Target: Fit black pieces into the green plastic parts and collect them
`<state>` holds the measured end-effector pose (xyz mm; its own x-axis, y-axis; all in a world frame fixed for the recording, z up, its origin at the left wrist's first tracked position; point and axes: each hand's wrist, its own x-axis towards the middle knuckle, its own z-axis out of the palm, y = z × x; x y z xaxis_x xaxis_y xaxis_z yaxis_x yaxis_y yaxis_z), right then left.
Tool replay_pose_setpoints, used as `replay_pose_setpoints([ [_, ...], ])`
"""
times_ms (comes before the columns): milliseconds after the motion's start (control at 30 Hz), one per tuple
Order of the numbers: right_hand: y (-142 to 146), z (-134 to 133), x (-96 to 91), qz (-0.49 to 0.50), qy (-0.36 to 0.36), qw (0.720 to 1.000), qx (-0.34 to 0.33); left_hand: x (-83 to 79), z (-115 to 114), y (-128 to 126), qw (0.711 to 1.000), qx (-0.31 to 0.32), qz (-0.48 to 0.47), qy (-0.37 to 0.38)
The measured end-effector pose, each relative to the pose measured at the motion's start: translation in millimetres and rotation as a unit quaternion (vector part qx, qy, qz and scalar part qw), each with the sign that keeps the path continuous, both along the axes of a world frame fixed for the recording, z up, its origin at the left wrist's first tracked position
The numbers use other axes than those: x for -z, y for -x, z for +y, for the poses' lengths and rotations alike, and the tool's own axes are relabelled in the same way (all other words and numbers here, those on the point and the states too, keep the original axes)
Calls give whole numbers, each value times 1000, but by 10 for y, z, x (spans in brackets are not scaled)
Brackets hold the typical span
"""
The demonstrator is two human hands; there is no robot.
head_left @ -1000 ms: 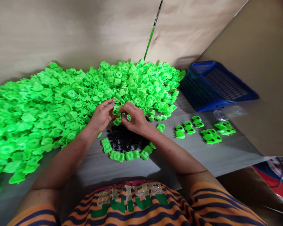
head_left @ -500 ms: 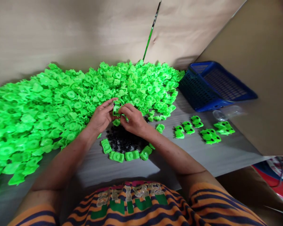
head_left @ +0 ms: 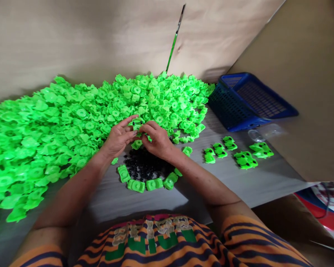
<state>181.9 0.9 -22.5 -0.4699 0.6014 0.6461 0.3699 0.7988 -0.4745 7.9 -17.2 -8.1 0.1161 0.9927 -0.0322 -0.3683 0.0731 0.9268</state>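
Observation:
Between my two hands is a small green toy car (head_left: 137, 125), its underside up, with a black wheel axle across its upper end. My left hand (head_left: 119, 139) is closed on the car's left side, the thumb lying over its lower part. At the car's lower right, my right hand (head_left: 157, 140) pinches with bent fingers; whatever lies under its fingertips is hidden. Just below the hands lies a heap of black wheel axles (head_left: 144, 165). Several green car bodies without wheels (head_left: 136, 185) curve round the near side of that heap.
A large pile of green car bodies (head_left: 72, 111) runs along the back wall and left side. At right, several green cars with black axles (head_left: 219, 150) lie on the grey table (head_left: 211, 181). Behind them stand a blue basket (head_left: 231, 107) and clear plastic cups (head_left: 256, 135).
My left thumb has moved across the car's lower part, covering the lower axle that showed before. My right hand stays at the car's lower right. The whole view has shifted slightly.

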Motion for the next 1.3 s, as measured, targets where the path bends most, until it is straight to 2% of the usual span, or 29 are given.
replay_pose_setpoints([
  [100, 1, 20, 9, 42, 24, 999, -5, 3, 3, 11, 1000, -7, 13, -5],
  [233, 16, 46, 52, 108, 107, 988, -5, -2, 13, 33, 999, -15, 27, -12],
  [433, 50, 55, 73, 194, 233, 953, -23, 5, 19, 43, 997, -23, 60, -43],
  [567, 84, 67, 73, 246, 284, 926, -46, 8, 7, 30, 995, -28, 78, -55],
  [900, 112, 51, 81, 284, 304, 908, -52, -6, -2, 36, 994, -21, 87, -60],
  [1133, 133, 55, 93, 275, 314, 908, -37, -28, -28, -12, 996, -26, 76, -50],
  [1300, 151, 35, 82, 263, 286, 921, -17, -54, -56, -33, 993, -24, 96, -71],
])
